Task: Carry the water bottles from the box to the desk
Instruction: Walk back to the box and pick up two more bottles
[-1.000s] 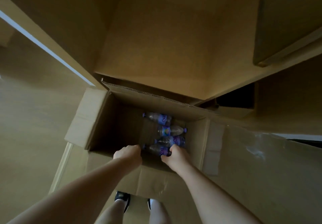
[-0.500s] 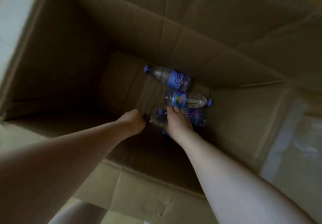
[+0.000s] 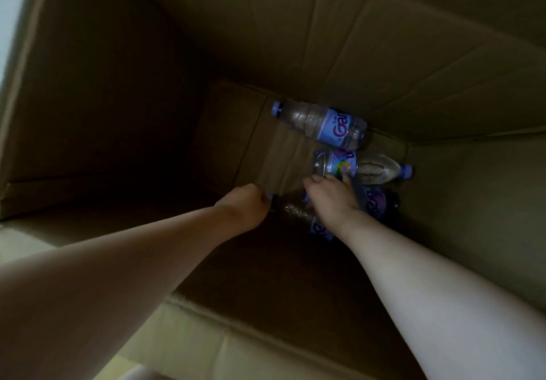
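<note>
Several clear water bottles with purple labels and caps lie on the floor of a deep cardboard box [image 3: 339,54]. The far bottle [image 3: 320,124] and the second bottle [image 3: 375,168] lie free. My right hand [image 3: 332,201] covers a third bottle [image 3: 376,203], with its fingers curled over that bottle's far side and reaching the second bottle's label. My left hand [image 3: 243,205] is curled at the cap end of the nearest bottle [image 3: 292,212], which lies partly under my right wrist. The fingertips of both hands are hidden.
The box's tall walls close in on all sides, and its left part is dark. The near rim [image 3: 236,332] runs below my forearms. A pale strip of floor or wall [image 3: 11,10] shows past the left flap.
The view has dropped deeper into the box, so the bottles look larger. Both hands stay on the nearest bottles, and my right fingers have edged towards the second bottle.
</note>
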Available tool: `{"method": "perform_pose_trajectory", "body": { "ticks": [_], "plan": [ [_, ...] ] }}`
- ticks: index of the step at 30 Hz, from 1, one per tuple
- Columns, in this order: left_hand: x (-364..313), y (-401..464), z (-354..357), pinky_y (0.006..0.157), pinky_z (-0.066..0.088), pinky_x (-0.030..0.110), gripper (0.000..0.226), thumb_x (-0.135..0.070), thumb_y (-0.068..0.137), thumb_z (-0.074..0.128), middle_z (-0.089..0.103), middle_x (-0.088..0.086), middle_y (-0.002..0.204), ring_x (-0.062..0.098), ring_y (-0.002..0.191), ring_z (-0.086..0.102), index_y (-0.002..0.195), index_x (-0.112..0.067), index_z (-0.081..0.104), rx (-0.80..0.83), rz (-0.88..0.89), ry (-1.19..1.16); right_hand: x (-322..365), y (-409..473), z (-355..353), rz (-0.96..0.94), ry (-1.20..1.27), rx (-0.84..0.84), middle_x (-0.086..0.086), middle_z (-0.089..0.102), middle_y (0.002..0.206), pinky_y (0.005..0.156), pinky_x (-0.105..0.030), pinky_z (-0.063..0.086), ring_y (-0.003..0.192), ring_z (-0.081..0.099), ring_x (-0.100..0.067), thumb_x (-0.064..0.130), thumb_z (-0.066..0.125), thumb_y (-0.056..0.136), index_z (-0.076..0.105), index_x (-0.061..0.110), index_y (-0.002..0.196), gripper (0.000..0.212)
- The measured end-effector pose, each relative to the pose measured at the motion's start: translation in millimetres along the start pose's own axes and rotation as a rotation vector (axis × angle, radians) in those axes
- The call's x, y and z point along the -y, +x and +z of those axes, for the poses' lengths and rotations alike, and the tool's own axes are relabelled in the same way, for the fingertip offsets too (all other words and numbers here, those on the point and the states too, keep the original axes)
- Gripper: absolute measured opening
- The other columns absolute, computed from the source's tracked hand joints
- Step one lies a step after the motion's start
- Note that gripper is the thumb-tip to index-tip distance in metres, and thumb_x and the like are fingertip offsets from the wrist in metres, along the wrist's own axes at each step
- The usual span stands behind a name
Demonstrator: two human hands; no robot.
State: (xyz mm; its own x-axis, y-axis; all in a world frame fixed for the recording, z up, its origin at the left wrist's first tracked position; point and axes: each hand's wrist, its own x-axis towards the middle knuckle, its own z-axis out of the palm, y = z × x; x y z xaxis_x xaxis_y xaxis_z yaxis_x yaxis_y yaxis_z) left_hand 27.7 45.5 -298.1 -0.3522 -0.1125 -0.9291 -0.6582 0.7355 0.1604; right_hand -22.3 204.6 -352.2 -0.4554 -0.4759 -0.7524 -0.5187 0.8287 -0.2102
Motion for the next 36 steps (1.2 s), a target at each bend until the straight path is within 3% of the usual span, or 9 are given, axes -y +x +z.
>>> {"method": "perform_pose_trajectory", "body": {
  "ticks": [3,9,14,17,20,23,27,32,36],
  "plan": [
    [-6,-14,-1,0.048,0.034,0.021,0.028,-0.029,0.100,0.040,0.054,-0.005,0.073,0.007,0.060,0.051,0.074,-0.028,0.050,0.033,-0.007,-0.051,-10,-17,-19,-0.052,0.160,-0.089,-0.007,0.053,0.133,0.101,-0.038,0.039,0.123,0.048,-0.027,0.012,0.059,0.092,0.049,0.012,0.131,0.040],
    [-26,-47,-22,0.057,0.045,0.026,0.019,-0.027,0.094,0.052,0.063,0.001,0.090,0.015,0.077,0.060,0.108,-0.018,0.061,0.008,0.017,-0.114,-12,-33,-95,-0.008,0.535,-0.244,-0.010,0.062,0.124,0.092,-0.030,0.041,0.116,0.056,-0.027,0.024,0.067,0.090,0.057,0.010,0.126,0.040],
    [-35,-64,-41,0.099,0.048,0.033,0.075,-0.020,0.077,0.078,0.055,0.005,0.132,0.019,0.119,0.056,0.139,-0.010,0.035,0.017,0.188,-0.498,6,-44,-155,-0.061,0.880,-0.258,0.004,0.066,0.091,0.080,-0.030,0.049,0.091,0.063,-0.013,0.026,0.070,0.087,0.067,0.016,0.105,0.021],
    [-33,-73,-52,0.080,0.054,0.025,0.087,-0.022,0.070,0.083,0.059,-0.007,0.116,0.009,0.103,0.060,0.137,-0.016,0.029,0.001,0.214,-0.693,22,-49,-176,-0.058,1.080,-0.186,0.008,0.064,0.093,0.074,-0.024,0.052,0.089,0.061,-0.005,0.029,0.068,0.089,0.063,0.016,0.110,0.025],
    [-28,-80,-63,0.058,0.046,0.015,0.071,-0.025,0.069,0.082,0.062,-0.010,0.099,0.002,0.084,0.062,0.123,-0.028,0.036,-0.026,0.165,-0.799,38,-52,-181,-0.004,1.249,-0.225,0.002,0.066,0.101,0.081,-0.028,0.054,0.097,0.064,-0.012,0.028,0.066,0.091,0.061,0.018,0.106,0.019],
    [-17,-83,-73,0.065,0.049,0.025,0.057,-0.025,0.073,0.079,0.067,-0.003,0.102,0.011,0.088,0.065,0.120,-0.025,0.046,-0.008,0.112,-0.902,57,-56,-169,0.101,1.403,-0.225,-0.006,0.063,0.121,0.091,-0.029,0.049,0.109,0.060,-0.016,0.031,0.059,0.095,0.057,0.013,0.122,0.033],
    [-5,-84,-81,0.085,0.049,0.042,0.059,-0.030,0.074,0.076,0.067,0.004,0.111,0.024,0.101,0.063,0.127,-0.025,0.049,-0.010,0.020,-1.110,79,-64,-139,0.217,1.556,0.111,-0.009,0.061,0.127,0.097,-0.042,0.049,0.113,0.060,-0.023,0.047,0.049,0.097,0.054,0.020,0.131,0.044],
    [2,-78,-88,0.079,0.057,0.040,0.074,-0.039,0.055,0.082,0.072,0.011,0.101,0.026,0.091,0.070,0.119,-0.011,0.058,-0.040,0.010,-1.201,91,-56,-127,0.233,1.716,0.169,-0.010,0.060,0.127,0.095,-0.048,0.051,0.113,0.059,-0.025,0.034,0.044,0.102,0.048,0.020,0.137,0.038],
    [9,-62,-88,0.072,0.056,0.037,0.052,-0.031,0.069,0.081,0.072,0.009,0.096,0.025,0.084,0.070,0.113,-0.014,0.061,-0.144,-0.090,-1.072,90,-39,-109,0.228,1.616,0.177,-0.010,0.060,0.122,0.095,-0.047,0.050,0.114,0.057,-0.027,0.024,0.042,0.103,0.055,0.017,0.129,0.029]
  ]
}}
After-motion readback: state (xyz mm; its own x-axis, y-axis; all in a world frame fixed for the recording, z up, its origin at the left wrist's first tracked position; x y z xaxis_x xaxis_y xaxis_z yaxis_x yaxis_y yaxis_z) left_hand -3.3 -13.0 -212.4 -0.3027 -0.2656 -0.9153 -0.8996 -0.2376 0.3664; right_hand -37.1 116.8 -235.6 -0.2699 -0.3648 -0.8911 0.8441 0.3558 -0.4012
